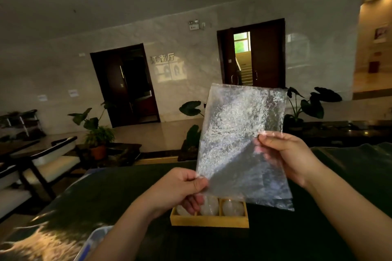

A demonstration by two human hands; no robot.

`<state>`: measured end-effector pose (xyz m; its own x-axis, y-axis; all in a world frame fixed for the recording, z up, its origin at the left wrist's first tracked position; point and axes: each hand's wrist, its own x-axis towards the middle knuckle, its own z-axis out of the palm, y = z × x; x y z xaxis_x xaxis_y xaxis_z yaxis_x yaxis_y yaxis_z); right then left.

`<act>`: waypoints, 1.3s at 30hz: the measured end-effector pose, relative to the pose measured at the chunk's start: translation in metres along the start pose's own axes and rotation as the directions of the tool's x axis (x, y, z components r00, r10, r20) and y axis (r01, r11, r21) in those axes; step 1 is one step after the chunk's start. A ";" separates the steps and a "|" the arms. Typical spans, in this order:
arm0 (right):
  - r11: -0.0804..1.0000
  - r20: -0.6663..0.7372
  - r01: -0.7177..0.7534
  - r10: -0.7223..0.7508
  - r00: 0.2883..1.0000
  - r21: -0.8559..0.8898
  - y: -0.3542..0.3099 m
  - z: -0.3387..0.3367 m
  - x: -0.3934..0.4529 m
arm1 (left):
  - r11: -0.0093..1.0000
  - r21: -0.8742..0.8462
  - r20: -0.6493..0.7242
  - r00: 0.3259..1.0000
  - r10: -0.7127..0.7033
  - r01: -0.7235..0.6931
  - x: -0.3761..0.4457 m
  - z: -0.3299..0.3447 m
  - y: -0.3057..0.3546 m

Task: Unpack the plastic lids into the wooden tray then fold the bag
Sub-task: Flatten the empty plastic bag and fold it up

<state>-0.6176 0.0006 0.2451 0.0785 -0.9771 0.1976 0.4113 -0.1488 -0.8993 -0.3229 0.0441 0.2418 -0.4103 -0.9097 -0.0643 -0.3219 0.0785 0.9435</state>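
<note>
Both my grips pinch the clear bag (239,140) upright above the bench (318,229): left hand (180,186), right hand (284,154). Plastic lids (232,207) fill the wooden tray (209,221) beneath.

A single wide-angle view from the person's head, facing forward and only slightly down. The hands (233,174) sit close to the lens in the lower half of the frame, above the dark counter (135,193). The upper half reaches far across a hall to a wall with two doorways (125,85), its lines bowed by the lens
</note>
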 end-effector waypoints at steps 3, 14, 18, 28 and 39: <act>0.998 0.047 -0.046 0.048 0.998 -0.043 0.002 0.005 -0.005 | 0.996 -0.080 0.003 1.000 0.026 -0.025 0.004 -0.004 0.007; 0.976 0.135 -0.135 0.159 0.978 -0.171 0.006 0.002 -0.016 | 0.918 -0.382 -0.211 0.977 0.027 -0.109 0.032 -0.013 0.046; 0.971 0.129 -0.140 0.167 0.977 -0.193 0.004 -0.001 -0.020 | 0.896 -0.410 -0.249 0.966 0.069 -0.170 0.040 -0.016 0.057; 0.966 0.154 -0.155 0.189 0.970 -0.209 0.009 -0.010 -0.027 | 0.898 -0.360 -0.337 0.933 0.128 -0.253 0.049 -0.020 0.051; 0.991 0.039 -0.098 0.102 0.994 -0.086 0.013 -0.004 -0.023 | 0.970 -0.242 -0.061 0.998 0.011 -0.026 0.028 0.006 0.030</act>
<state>-0.6179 0.0209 0.2267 0.1554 -0.9805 0.1202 0.3224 -0.0647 -0.9444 -0.3490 0.0230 0.2662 -0.3607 -0.9321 -0.0337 -0.0948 0.0007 0.9955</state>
